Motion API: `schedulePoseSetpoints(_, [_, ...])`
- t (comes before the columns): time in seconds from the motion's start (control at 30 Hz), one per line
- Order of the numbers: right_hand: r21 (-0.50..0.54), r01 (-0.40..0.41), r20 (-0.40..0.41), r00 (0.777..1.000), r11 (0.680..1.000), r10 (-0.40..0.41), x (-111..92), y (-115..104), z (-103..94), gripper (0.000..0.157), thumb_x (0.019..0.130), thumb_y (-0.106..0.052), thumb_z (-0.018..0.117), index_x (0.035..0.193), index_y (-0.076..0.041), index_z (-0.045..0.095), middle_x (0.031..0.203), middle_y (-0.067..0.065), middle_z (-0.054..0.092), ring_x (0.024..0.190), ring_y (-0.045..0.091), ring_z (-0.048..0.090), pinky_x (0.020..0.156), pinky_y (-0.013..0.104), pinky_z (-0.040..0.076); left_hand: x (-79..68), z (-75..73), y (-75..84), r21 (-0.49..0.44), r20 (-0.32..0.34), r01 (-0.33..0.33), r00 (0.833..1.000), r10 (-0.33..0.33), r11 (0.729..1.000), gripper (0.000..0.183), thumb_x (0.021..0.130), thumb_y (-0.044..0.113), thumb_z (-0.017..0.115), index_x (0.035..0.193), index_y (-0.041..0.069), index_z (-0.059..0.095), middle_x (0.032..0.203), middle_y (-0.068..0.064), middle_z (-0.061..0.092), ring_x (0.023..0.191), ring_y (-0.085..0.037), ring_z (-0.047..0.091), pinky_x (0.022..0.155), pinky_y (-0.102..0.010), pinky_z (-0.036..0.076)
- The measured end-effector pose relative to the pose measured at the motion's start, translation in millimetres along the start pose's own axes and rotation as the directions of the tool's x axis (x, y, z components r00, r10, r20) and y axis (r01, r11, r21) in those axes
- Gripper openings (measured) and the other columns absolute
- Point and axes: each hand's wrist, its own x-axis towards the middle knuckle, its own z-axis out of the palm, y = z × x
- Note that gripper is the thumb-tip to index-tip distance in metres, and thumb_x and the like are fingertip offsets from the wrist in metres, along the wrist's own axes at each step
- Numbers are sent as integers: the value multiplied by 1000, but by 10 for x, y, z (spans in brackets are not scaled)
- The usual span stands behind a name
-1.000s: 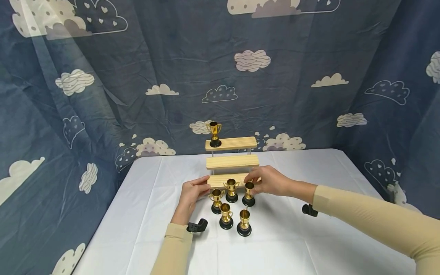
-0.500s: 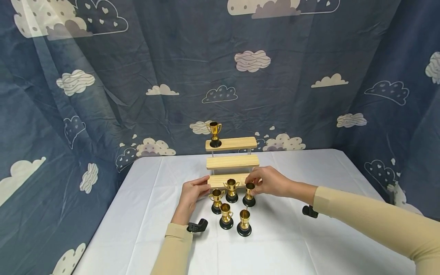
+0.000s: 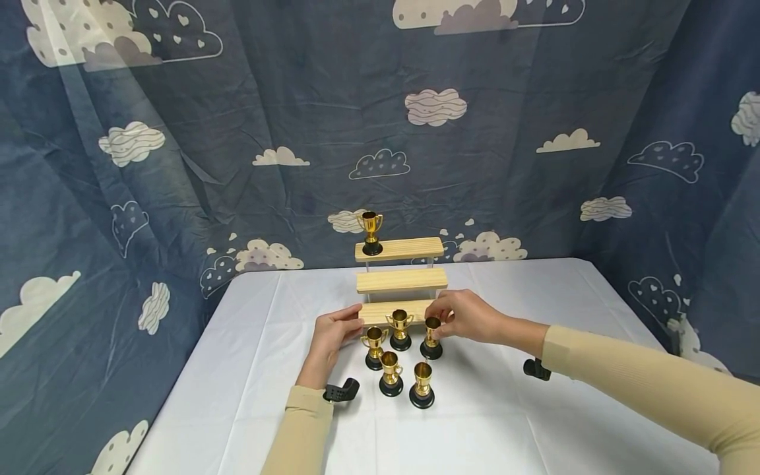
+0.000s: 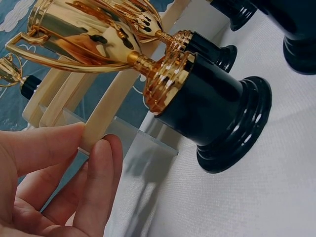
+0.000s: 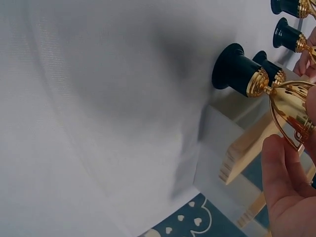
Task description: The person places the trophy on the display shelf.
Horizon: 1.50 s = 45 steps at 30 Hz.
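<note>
My left hand (image 3: 330,338) pinches the left end of the lowest step of a three-tier wooden display stand (image 3: 401,281). In the left wrist view, thumb and fingertips close on that step's board (image 4: 109,106). My right hand (image 3: 472,316) holds a small gold trophy cup (image 3: 431,338) with a black base at the right front of the stand. Its fingers grip the cup's upper part near the handles, as the right wrist view shows the trophy (image 5: 291,106). Whether its base touches the cloth cannot be told. Another trophy (image 3: 400,330) stands upright just left of it.
More trophies stand on the white-covered table (image 3: 505,409): one by the left hand (image 3: 374,348), a trophy in front (image 3: 390,374) and a trophy nearest me (image 3: 422,386). One trophy (image 3: 371,232) sits on the stand's top step, left side. A cloud-patterned curtain (image 3: 332,86) hangs behind.
My right hand and the trophy it holds have shifted very slightly right and toward me. The left hand stays on the stand's lowest step, and the other trophies keep their places.
</note>
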Motion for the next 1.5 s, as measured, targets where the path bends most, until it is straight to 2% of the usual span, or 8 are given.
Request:
schedulePoseSetpoints(0.2, [24,12,-6,1000,1000,-12,-25,-30,2,33,78,-15,89,108,-10,77,95,-4,65,89,26,66,73,21,58,-11,6,9,-4,-1,-4,1000,4,1000,40,81,-5,79,119,5,75,118,-17,70,87,-17,73,90,-40,59])
schedulePoseSetpoints(0.33, [21,21,-13,1000,1000,-21,-45,-52,-8,33,78,-15,89,108,-10,77,96,-4,66,90,27,67,74,20,58,-12,10,12,-6,-2,-2,1000,2,1000,39,82,-6,78,119,5,75,119,-18,70,88,-18,73,90,-40,58])
schedulePoseSetpoints(0.53, [2,27,-25,999,1000,-27,-62,-84,-39,33,78,-16,88,109,-11,77,97,-6,66,89,22,67,73,19,58,-7,10,4,-5,-2,1,1000,-1,1000,39,82,-7,77,119,5,75,121,-20,69,91,-20,73,90,-40,59])
schedulePoseSetpoints(0.77, [-10,38,-34,999,999,-39,-72,-112,-83,33,78,-15,88,109,-10,77,98,-6,67,88,13,65,72,19,58,-2,8,-4,-8,-3,0,1000,-1,1000,40,81,-6,79,119,6,75,116,-17,71,87,-18,73,88,-38,60])
schedulePoseSetpoints(1.23, [-69,33,-67,997,997,-38,-64,-167,-165,29,77,-21,90,103,-17,78,91,-11,68,81,7,62,70,24,57,-11,12,-9,-15,-4,0,1000,0,1000,40,80,-7,78,119,4,74,116,-18,71,87,-18,73,88,-39,59])
schedulePoseSetpoints(1.5, [-77,23,-77,997,997,-29,-60,-209,-213,29,77,-23,90,103,-18,78,93,-11,69,83,11,65,71,24,57,-21,10,12,-17,-1,6,1000,-6,1000,40,81,-7,77,119,4,74,121,-19,69,87,-17,73,88,-37,60])
